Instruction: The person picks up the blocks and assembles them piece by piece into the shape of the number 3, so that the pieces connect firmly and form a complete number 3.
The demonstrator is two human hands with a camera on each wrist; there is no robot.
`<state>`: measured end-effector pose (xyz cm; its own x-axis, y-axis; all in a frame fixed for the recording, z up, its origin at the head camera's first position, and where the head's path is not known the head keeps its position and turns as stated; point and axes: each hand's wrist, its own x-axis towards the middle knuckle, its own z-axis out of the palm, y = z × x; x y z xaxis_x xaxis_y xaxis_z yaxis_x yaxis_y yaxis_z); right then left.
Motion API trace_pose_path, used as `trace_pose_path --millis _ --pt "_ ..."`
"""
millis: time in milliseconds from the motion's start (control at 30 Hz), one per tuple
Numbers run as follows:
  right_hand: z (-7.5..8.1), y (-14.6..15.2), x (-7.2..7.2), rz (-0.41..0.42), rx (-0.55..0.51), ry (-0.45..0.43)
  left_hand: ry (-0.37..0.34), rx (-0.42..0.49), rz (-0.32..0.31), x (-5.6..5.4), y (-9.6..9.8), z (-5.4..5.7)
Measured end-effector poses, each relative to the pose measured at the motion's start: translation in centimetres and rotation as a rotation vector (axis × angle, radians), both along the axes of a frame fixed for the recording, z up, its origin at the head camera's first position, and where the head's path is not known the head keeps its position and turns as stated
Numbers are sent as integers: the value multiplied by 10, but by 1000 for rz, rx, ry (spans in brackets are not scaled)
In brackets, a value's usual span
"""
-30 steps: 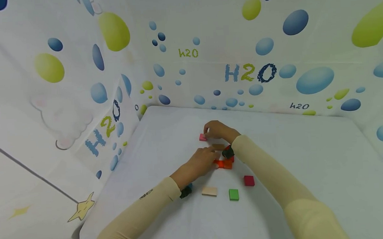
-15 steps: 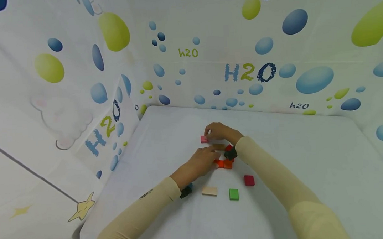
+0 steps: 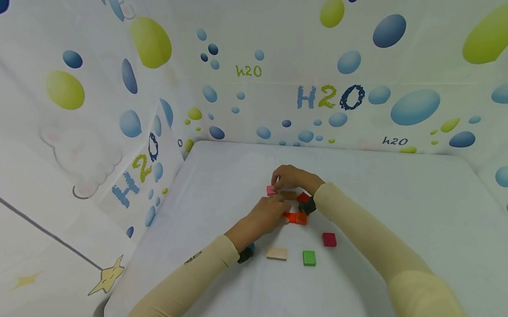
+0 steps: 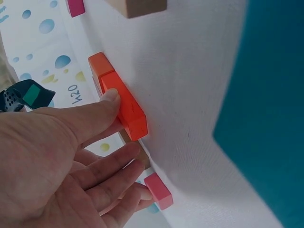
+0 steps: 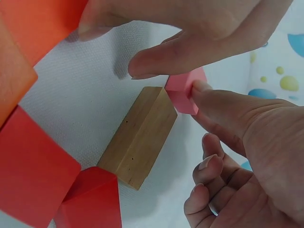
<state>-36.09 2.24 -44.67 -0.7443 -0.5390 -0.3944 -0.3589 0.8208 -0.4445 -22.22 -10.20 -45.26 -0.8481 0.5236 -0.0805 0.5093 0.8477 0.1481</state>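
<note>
My right hand (image 3: 295, 176) pinches a small pink block (image 5: 185, 85) between thumb and index finger, its other fingers curled in. The pink block is right at the far end of a natural wood block (image 5: 142, 137) lying on the cloth. My left hand (image 3: 267, 214) rests its thumb on a bright orange block (image 4: 123, 107), with its other fingers stretched out. Its index fingertip is close to the wood block. Darker orange (image 3: 301, 218) and red blocks (image 5: 38, 166) continue the curved row from the orange one round to the wood block.
Nearer the person lie a pale wood block (image 3: 277, 254), a green block (image 3: 309, 258) and a crimson block (image 3: 329, 239). A blue piece (image 3: 251, 247) shows partly beside the left wrist camera. White cloth (image 3: 387, 195) covers the table, with printed curtains behind and left.
My right hand has drawn the pink block slightly toward the person, up to the end of the wood block. The left hand has stayed in place at the orange block.
</note>
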Motion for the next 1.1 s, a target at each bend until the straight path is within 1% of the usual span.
trace_pose_path --millis 167,333,433,733,1100 --pt "4 1 4 10 22 9 -2 5 1 0 0 0" --pt "8 2 7 48 33 30 28 -28 -16 -1 0 -2" --pt "10 3 10 59 28 31 34 -31 -19 -1 -1 -3" --pt "13 4 12 63 31 22 36 -21 -21 -2 -1 -6" --pt "15 6 12 62 48 23 22 -8 0 -3 0 -7"
